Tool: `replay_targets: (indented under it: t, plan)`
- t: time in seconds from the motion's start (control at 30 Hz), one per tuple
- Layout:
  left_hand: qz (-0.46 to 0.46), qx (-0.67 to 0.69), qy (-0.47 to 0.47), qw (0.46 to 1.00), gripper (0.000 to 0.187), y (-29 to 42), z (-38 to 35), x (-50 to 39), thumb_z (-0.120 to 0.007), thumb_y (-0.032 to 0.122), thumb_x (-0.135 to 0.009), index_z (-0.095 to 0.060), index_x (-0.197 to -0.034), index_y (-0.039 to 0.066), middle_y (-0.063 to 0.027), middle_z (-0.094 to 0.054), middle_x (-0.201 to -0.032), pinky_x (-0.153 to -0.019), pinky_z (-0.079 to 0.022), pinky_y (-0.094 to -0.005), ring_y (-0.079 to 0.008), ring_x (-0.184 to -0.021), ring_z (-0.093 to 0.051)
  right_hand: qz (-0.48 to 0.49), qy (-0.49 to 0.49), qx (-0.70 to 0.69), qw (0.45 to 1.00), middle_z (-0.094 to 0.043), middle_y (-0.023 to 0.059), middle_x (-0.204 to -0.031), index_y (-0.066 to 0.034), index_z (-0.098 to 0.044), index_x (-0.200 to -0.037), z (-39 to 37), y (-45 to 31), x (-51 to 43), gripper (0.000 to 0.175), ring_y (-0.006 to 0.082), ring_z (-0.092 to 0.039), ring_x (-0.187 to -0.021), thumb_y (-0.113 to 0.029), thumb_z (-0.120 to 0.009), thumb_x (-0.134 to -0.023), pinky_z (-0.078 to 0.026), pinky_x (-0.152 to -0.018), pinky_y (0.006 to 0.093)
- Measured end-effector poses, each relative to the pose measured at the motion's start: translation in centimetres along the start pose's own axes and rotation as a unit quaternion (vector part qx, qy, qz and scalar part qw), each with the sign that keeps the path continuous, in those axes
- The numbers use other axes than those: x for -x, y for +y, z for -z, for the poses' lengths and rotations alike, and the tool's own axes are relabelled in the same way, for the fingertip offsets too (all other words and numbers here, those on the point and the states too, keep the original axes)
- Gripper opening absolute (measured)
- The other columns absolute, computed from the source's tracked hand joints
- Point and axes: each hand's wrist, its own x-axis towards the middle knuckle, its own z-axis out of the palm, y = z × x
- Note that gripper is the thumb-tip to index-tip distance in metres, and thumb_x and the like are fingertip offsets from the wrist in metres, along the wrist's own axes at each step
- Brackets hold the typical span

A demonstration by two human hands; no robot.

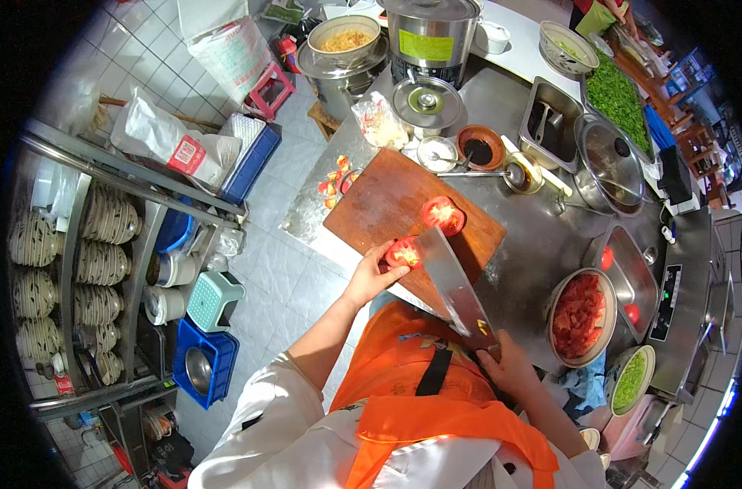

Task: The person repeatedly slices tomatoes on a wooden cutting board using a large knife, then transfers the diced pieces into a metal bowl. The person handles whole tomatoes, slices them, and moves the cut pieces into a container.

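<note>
My left hand [374, 272] grips a tomato half [402, 253], cut face up, at the near left edge of the wooden cutting board [377, 198]. In my right hand [510, 365] is the handle of a broad-bladed kitchen cleaver [453, 284]. Its far blade end is against or just beside the right side of that half; I cannot tell whether it cuts in. A second tomato half [443, 215] lies cut face up farther along the board. Red and orange tomato scraps [334, 180] sit on the steel worktop past the board's left edge.
To the right stand a bowl of chopped tomato [578, 315], a steel pan with whole tomatoes [633, 269] and a bowl of chopped greens [630, 379]. A soy-dark sauce bowl [482, 148] and a ladle [517, 174] border the board's far side. Stacked bowls [105, 263] fill the left shelf.
</note>
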Motion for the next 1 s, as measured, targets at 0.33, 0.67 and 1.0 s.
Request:
replay_targets:
  t: [0.33, 0.67, 1.0]
  plan:
    - [0.073, 0.076, -0.092, 0.990, 0.068, 2.3, 1.9, -1.3, -0.076, 0.020, -0.079, -0.043, -0.136, 0.003, -0.0009, -0.063, -0.104, -0.063, -0.048, -0.0214, -0.0083, -0.087, -0.057, -0.081, -0.102, -0.190, 0.973, -0.061, 0.0110, -0.075, 0.0014, -0.048, -0.113, 1.2, 2.6, -4.1, 0.042, 0.0193, -0.059, -0.065, -0.024, -0.066, -0.084, -0.047, -0.059, 0.0353]
    - [0.071, 0.118, -0.091, 0.986, 0.070, 2.0, 1.6, -1.0, -0.076, 0.016, -0.079, -0.040, -0.137, 0.002, -0.0028, -0.062, -0.112, -0.077, -0.048, -0.0222, -0.0099, -0.100, -0.058, 0.007, -0.091, -0.374, 0.923, -0.048, -0.0005, -0.063, -0.0003, -0.049, -0.100, -3.6, -0.1, -9.6, 0.016, 0.0072, -0.045, -0.051, -0.011, -0.056, -0.090, -0.038, -0.047, 0.0251]
    - [-0.037, -0.123, 0.020, 0.991, 0.041, 1.0, -0.3, -4.6, -0.075, 0.021, -0.078, -0.059, -0.110, 0.002, -0.0040, -0.064, -0.090, -0.076, -0.050, -0.0255, -0.0102, -0.083, -0.060, 0.027, 0.062, -0.072, 0.995, -0.063, 0.0178, -0.081, 0.0003, -0.051, -0.101, -2.4, -0.8, -8.2, 0.031, 0.0297, -0.064, -0.073, -0.020, -0.065, -0.084, -0.048, -0.065, 0.0393]
